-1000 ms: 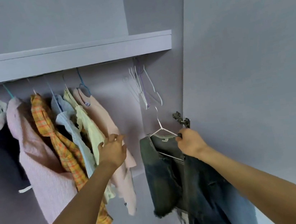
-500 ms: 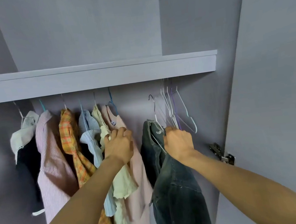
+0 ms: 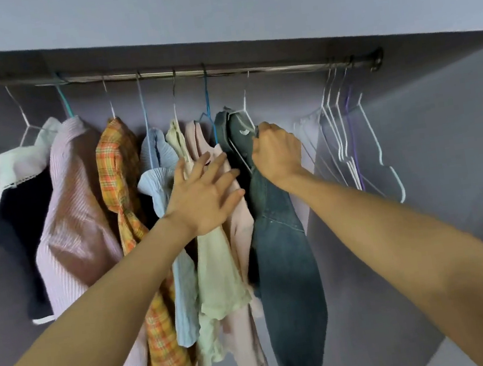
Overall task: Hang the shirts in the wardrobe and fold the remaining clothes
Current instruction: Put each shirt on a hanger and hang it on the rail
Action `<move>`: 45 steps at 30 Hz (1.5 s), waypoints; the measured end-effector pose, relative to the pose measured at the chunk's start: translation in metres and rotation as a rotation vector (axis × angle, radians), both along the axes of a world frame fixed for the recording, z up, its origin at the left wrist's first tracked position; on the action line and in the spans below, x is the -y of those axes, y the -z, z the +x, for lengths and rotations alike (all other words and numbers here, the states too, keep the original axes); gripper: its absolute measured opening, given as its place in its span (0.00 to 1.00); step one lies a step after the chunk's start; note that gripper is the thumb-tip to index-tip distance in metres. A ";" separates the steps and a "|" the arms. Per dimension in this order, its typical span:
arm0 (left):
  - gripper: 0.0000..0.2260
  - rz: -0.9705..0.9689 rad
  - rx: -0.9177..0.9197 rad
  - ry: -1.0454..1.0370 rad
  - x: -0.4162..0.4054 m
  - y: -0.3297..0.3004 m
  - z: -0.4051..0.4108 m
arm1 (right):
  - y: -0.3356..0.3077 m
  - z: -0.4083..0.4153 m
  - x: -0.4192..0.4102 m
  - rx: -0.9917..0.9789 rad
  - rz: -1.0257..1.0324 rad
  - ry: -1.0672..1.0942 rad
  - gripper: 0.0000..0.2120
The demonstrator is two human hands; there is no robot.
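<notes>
**Denim shirt hanging on the rail**

Denim is hanging from the metal rail (image 3: 280, 68) inside the grey wardrobe (image 3: 441, 125): the denim shirt (image 3: 283, 257) is sitting on a white wire hanger (image 3: 245, 114) whose hook is resting over the rail. The right hand (image 3: 278, 153) is gripping the hanger and the collar of the denim shirt, its fingers curled tight around them. The left hand (image 3: 205, 193) is lying flat with fingers spread and straight, pressing against the pale pink shirt (image 3: 239, 244) and the cream shirt (image 3: 215, 272) just beside the denim one, and holding nothing.

Further left along the rail, more clothes are hanging in a close row: a light blue top (image 3: 158, 169), an orange checked shirt (image 3: 122, 174), a pink striped shirt (image 3: 75, 211), and a black and white garment (image 3: 20, 193) at the far end. Each is hanging from its own wire hanger.

To the right of the denim shirt, well apart from it, a bunch of bare hangers (image 3: 351, 137) is hanging near the rail's end bracket; most are white and one is purple. A shelf board (image 3: 211, 11) is running across just above the rail.
</notes>
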State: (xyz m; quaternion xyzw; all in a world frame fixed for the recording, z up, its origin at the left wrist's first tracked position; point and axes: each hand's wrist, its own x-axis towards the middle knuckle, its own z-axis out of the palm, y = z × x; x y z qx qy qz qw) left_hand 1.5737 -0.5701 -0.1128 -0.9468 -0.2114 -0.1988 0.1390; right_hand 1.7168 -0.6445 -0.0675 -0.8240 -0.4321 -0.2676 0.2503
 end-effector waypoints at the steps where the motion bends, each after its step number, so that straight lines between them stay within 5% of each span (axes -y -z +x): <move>1: 0.24 -0.006 -0.008 -0.010 -0.002 0.001 -0.003 | -0.002 0.001 -0.007 -0.002 0.004 -0.007 0.09; 12: 0.24 -0.143 -0.050 -0.043 -0.001 0.004 -0.018 | -0.006 -0.005 -0.013 -0.325 -0.029 -0.059 0.10; 20: 0.25 -0.266 -0.090 -0.061 0.034 -0.001 -0.060 | 0.031 -0.059 0.064 -0.375 -0.276 -0.128 0.30; 24: 0.25 -0.323 0.018 -0.067 0.078 0.002 -0.110 | 0.045 -0.107 0.110 -0.268 -0.231 -0.146 0.26; 28: 0.20 -0.420 0.245 -0.128 0.129 0.019 -0.179 | 0.062 -0.173 0.146 -0.367 -0.173 -0.381 0.15; 36: 0.16 -0.703 0.460 -0.705 0.231 0.096 -0.354 | 0.133 -0.315 0.170 -0.910 -0.314 -0.862 0.12; 45: 0.15 -0.718 0.800 -1.576 0.448 0.150 -0.490 | 0.207 -0.474 0.246 -0.911 -0.908 -1.375 0.13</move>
